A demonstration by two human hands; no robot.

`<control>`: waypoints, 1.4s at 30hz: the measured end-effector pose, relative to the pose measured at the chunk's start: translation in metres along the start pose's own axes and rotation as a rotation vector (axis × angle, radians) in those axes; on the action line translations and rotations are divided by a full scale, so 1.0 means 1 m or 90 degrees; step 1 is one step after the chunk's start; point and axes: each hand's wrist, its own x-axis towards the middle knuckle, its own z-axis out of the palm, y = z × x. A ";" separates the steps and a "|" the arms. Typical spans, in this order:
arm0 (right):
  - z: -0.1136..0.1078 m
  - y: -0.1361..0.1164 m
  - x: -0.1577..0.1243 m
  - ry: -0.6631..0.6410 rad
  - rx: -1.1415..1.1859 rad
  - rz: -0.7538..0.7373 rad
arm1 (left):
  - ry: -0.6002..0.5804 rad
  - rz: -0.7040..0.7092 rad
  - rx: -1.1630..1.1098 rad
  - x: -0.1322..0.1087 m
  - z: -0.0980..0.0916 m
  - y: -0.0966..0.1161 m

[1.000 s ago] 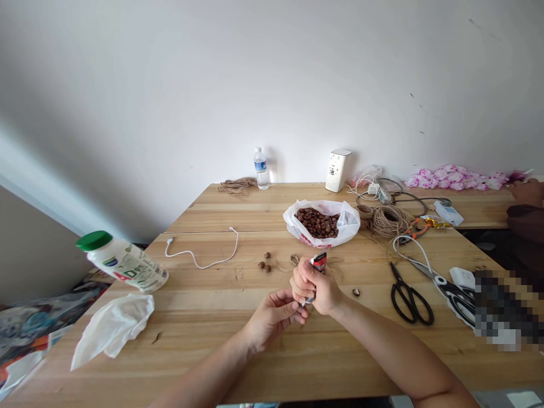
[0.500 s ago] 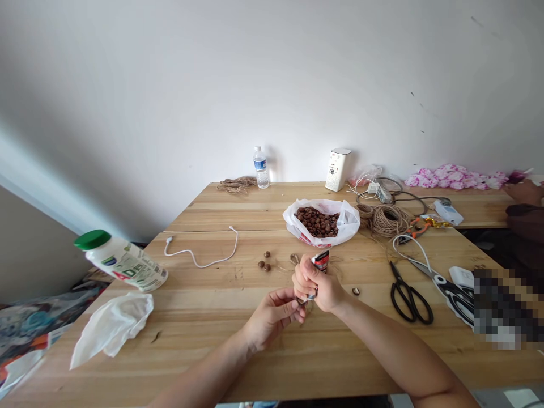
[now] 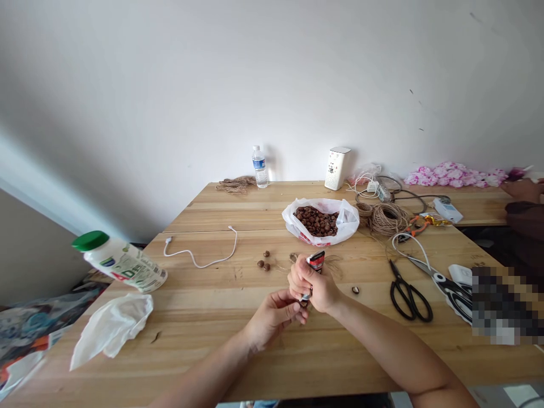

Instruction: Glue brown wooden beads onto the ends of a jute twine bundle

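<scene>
My right hand (image 3: 321, 292) is wrapped round a small squeeze tube (image 3: 316, 260), red and black at its upper end, held tilted with its lower end down by my left fingers. My left hand (image 3: 274, 317) pinches a small dark brown nut shell (image 3: 303, 304) right under the tube; the fingers cover most of it. Behind my right hand lies a knotted bit of twine (image 3: 293, 258) with loose strands. Three brown nuts (image 3: 266, 266) sit on the table a little to the left. Beyond them stands an open white plastic bag (image 3: 349, 222) filled with similar brown nuts.
Black scissors (image 3: 410, 300), a second pair of scissors (image 3: 442, 277) and twine coils (image 3: 389, 218) lie to the right. A white cable (image 3: 199, 265), a green-capped bottle (image 3: 127, 263) and a tissue (image 3: 113, 323) are at left. Another person's sleeve (image 3: 525, 224) shows at far right.
The tube and my right hand have shifted slightly left, and the tube's lower end is closer over my left fingertips. My left hand stays nearly still.
</scene>
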 end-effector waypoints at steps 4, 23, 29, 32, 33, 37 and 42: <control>-0.001 -0.010 0.005 0.050 0.049 -0.019 | -0.010 -0.006 -0.017 -0.001 0.001 0.003; -0.071 -0.099 -0.037 0.203 -0.888 0.203 | -0.192 0.068 -0.073 -0.010 -0.002 0.007; -0.108 -0.077 -0.060 0.289 -1.465 0.422 | -0.179 0.046 -0.063 -0.010 -0.003 0.005; -0.114 -0.061 -0.060 0.344 -1.502 0.429 | -0.170 0.046 -0.056 -0.008 -0.004 0.004; -0.114 -0.056 -0.059 0.347 -1.498 0.428 | -0.165 0.045 -0.053 -0.008 -0.005 0.004; -0.115 -0.051 -0.056 0.310 -1.490 0.401 | -0.150 0.045 -0.051 -0.008 -0.004 0.005; -0.111 -0.091 -0.060 0.280 -1.467 0.337 | -0.148 0.050 -0.062 -0.009 -0.002 0.008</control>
